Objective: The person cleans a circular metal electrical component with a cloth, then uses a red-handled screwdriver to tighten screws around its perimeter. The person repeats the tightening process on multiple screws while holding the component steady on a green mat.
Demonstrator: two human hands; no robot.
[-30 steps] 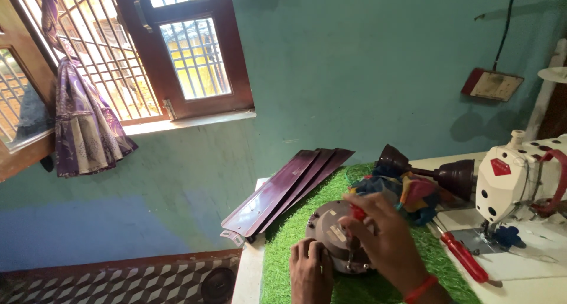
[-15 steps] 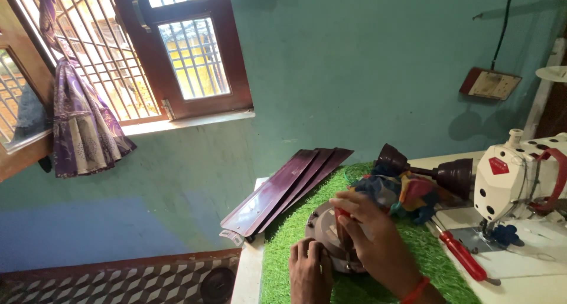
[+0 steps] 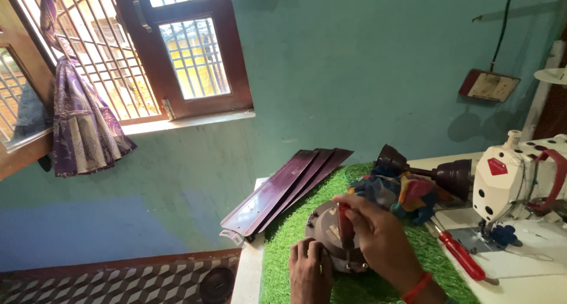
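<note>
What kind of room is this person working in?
Probably a small home workshop: a white sewing machine stands on the table, purple fan blades lie on a green grass-like mat, and a red-handled screwdriver lies nearby.

A room in a home used as a small repair and sewing corner — teal painted walls, a barred wooden window (image 3: 177, 50) with cloth (image 3: 82, 127) hung on it. On the desk (image 3: 245, 274) sit a white sewing machine (image 3: 514, 174), maroon fan blades (image 3: 283, 189) and a red-handled screwdriver (image 3: 463, 258) — household workshop gear.
</note>
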